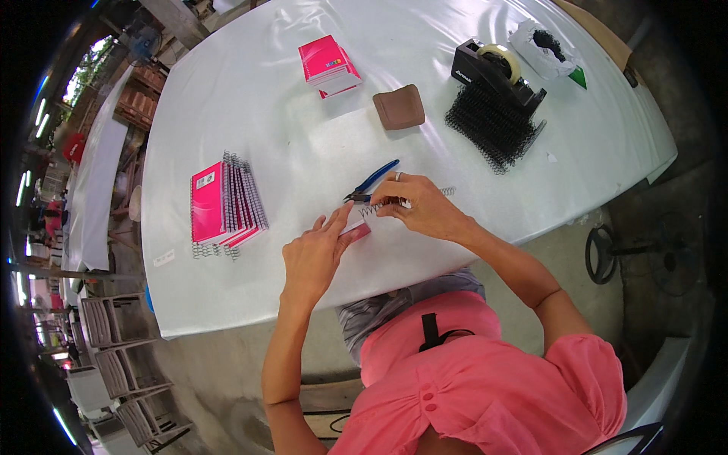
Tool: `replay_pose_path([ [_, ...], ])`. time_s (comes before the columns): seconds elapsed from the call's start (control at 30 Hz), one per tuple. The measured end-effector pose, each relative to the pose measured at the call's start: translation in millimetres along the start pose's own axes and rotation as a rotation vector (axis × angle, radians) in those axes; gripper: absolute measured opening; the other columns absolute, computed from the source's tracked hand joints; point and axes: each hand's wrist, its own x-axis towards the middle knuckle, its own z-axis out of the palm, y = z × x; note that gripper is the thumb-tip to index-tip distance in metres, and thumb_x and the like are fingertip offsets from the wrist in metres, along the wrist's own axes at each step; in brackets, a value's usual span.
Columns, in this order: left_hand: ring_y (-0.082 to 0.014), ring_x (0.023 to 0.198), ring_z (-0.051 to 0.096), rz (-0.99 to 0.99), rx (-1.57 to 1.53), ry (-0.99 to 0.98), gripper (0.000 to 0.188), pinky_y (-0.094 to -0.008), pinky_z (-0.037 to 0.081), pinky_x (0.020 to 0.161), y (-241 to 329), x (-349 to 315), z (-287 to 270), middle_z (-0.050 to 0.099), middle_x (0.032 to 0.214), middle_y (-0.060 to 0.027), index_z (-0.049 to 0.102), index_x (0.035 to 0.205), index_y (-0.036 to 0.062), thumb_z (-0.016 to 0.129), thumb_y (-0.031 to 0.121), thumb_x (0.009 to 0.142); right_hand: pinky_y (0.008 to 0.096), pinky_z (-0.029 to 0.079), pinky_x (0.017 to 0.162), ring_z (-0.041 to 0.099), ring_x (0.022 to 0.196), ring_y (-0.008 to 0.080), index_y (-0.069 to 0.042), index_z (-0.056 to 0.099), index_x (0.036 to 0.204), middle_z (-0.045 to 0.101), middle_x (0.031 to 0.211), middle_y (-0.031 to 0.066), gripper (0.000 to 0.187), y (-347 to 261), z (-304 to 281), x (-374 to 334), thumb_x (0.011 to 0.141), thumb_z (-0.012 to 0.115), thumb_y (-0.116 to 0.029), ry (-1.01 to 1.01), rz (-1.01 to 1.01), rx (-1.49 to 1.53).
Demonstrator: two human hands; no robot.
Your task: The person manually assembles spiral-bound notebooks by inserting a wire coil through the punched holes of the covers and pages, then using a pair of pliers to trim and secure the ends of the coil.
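Observation:
Near the front edge of the table, my left hand (312,252) holds down a small pink notebook (356,230), its thumb and fingers on it and hiding most of it. Pinched in the closed fingers of my right hand (419,206) is a thin dark spiral binding coil (449,191). One end of the coil meets the notebook's edge, while the other sticks out beyond my hand. Whether the coil is threaded through the holes I cannot tell. Just beyond my fingers lie blue-handled cutting pliers (377,176), partly behind my right hand.
At left lies a fanned stack of coil-bound pink notebooks (207,203). Farther off are a pile of pink booklets (324,62), a brown square pad (400,108), a black tape dispenser (485,72), a heap of black coils (491,125) and a plastic bag (542,49).

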Motion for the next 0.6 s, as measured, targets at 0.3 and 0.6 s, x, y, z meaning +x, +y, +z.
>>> replay_pose_path([
  [0.3, -0.0318, 0.076, 0.069, 0.008, -0.031, 0.026, 0.047, -0.0417, 0.051, 0.058, -5, 0, 3, 0.068, 0.105, -0.0189, 0.05, 0.137, 0.0278, 0.054, 0.043, 0.093, 0.0379, 0.045, 0.069, 0.058, 0.074, 0.0249, -0.002, 0.064, 0.093, 0.061, 0.082, 0.0092, 0.016, -1, -7, 4, 0.078, 0.07, 0.0, -0.094, 0.023, 0.069],
  [0.6, -0.0324, 0.076, 0.069, -0.013, -0.008, -0.041, 0.048, -0.0419, 0.051, 0.06, -6, 2, 1, 0.067, 0.11, -0.0186, 0.049, 0.137, 0.0281, 0.054, 0.044, 0.093, 0.0412, 0.045, 0.07, 0.059, 0.077, 0.0284, -0.005, 0.061, 0.098, 0.061, 0.077, 0.0093, 0.01, 0, -19, 12, 0.089, 0.06, -0.01, -0.413, -0.023, -0.205],
])
